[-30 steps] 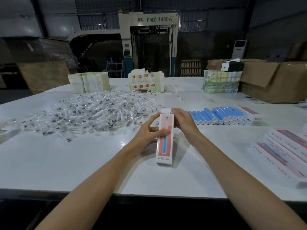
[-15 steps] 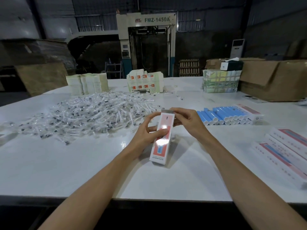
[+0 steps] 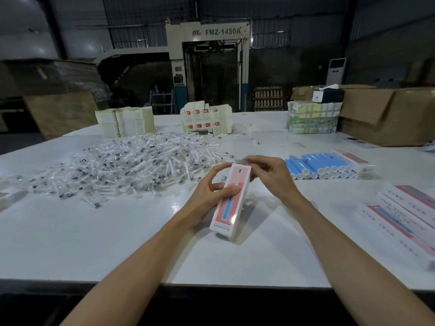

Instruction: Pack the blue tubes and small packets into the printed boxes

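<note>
Pink printed box (image 3: 229, 201) was tilted above the bench (image 3: 117, 243), blue tubes (image 3: 317, 164) rowed up right, clear packets (image 3: 131, 165) heaped left.

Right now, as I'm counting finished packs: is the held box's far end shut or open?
Not fully shut: the printed box, held by the left hand, has its far flap sticking out by the right hand.

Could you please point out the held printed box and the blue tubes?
printed box (image 3: 226, 215): head view, lower front face.
blue tubes (image 3: 317, 162): head view, middle of the row.
</note>
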Demonstrator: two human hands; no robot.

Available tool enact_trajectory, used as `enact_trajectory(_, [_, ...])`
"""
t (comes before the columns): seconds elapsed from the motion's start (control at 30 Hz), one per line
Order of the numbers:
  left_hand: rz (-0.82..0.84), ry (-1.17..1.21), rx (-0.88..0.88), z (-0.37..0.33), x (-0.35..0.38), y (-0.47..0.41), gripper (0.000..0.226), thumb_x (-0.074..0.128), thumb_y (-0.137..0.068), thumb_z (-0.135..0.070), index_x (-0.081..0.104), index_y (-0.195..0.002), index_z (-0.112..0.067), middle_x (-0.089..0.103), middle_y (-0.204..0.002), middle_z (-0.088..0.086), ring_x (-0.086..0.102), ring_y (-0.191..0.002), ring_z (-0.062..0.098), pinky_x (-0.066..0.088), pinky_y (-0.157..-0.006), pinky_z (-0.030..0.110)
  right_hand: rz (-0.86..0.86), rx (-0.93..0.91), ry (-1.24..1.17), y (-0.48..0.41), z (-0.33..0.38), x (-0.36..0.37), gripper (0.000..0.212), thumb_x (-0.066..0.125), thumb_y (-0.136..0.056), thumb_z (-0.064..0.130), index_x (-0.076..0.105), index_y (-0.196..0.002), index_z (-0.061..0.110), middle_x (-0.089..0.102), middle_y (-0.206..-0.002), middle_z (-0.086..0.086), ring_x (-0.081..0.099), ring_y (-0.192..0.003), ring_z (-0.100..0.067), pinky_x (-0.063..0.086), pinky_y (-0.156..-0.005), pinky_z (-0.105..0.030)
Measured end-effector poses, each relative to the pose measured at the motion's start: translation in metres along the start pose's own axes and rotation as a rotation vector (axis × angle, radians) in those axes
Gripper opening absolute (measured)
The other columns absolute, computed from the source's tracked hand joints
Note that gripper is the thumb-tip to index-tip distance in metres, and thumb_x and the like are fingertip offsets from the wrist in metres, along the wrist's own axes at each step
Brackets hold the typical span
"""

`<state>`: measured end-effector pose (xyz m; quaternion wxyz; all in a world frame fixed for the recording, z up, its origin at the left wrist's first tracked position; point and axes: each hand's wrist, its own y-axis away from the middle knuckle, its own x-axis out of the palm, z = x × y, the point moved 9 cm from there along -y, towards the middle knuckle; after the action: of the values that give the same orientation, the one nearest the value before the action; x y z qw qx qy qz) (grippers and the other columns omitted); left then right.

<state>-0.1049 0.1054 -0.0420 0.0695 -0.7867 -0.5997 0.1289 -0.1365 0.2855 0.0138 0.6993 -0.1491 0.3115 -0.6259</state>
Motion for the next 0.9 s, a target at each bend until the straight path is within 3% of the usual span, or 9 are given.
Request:
enact_trajectory(0.2, [-0.119,-0.072,0.096,-0.015,-0.005,0.002,0.071,0.089,-0.085,-0.045,0.050,-0.143,-0.054,0.078,-0.118,-0.006,0.079,-0.105,0.022,0.065,-0.079,0.033,0.022,0.101,-0.280,0.003,0.012,0.012,0.027,0.057,-0.107,0.019,0.080,-0.103,0.031,0.080,-0.106,-0.004,0.077,-0.099,-0.024,0.063,-0.082,-0.032])
enact_trajectory(0.27, [-0.144,-0.095,0.132,-0.020,-0.005,0.002,0.073,0.089,-0.084,-0.048,0.048,-0.144,-0.053,0.078,-0.117,-0.008,0.077,-0.107,0.018,0.065,-0.080,0.030,0.015,0.138,-0.345,0.002,0.016,0.015,0.023,0.058,-0.106,0.032,0.080,-0.105,0.026,0.079,-0.107,-0.007,0.076,-0.099,-0.025,0.061,-0.079,-0.028])
enact_trajectory(0.33, [-0.150,-0.099,0.149,-0.023,-0.005,0.002,0.074,0.088,-0.084,-0.048,0.047,-0.144,-0.053,0.078,-0.117,-0.006,0.076,-0.108,0.018,0.065,-0.080,0.030,0.023,0.159,-0.375,0.001,0.017,0.018,0.034,0.060,-0.104,0.045,0.080,-0.109,0.018,0.079,-0.108,-0.009,0.076,-0.099,-0.026,0.059,-0.079,-0.027])
enact_trajectory(0.5, [-0.122,-0.113,0.161,-0.024,-0.001,0.002,0.075,0.089,-0.085,-0.046,0.044,-0.145,-0.049,0.079,-0.110,-0.002,0.077,-0.106,0.022,0.064,-0.081,0.029,-0.020,0.190,-0.429,0.001,0.014,0.013,0.017,0.069,-0.101,0.028,0.082,-0.103,0.018,0.080,-0.106,-0.009,0.076,-0.099,-0.026,0.061,-0.077,-0.029])
enact_trajectory(0.73, [-0.095,-0.123,0.160,-0.025,0.003,0.000,0.078,0.091,-0.083,-0.047,0.044,-0.146,-0.049,0.079,-0.111,-0.002,0.077,-0.102,0.025,0.064,-0.082,0.030,-0.012,0.260,-0.438,0.001,0.009,0.009,0.014,0.069,-0.100,0.014,0.078,-0.108,0.008,0.079,-0.104,-0.009,0.076,-0.100,-0.026,0.062,-0.075,-0.032])
enact_trajectory(0.9, [-0.096,-0.077,0.146,-0.026,0.005,0.002,0.083,0.090,-0.084,-0.043,0.039,-0.149,-0.053,0.077,-0.120,0.004,0.074,-0.115,0.028,0.065,-0.091,0.040,-0.001,0.276,-0.464,0.001,0.008,0.009,0.014,0.066,-0.099,0.009,0.080,-0.103,0.006,0.079,-0.103,-0.012,0.076,-0.095,-0.026,0.061,-0.074,-0.031])
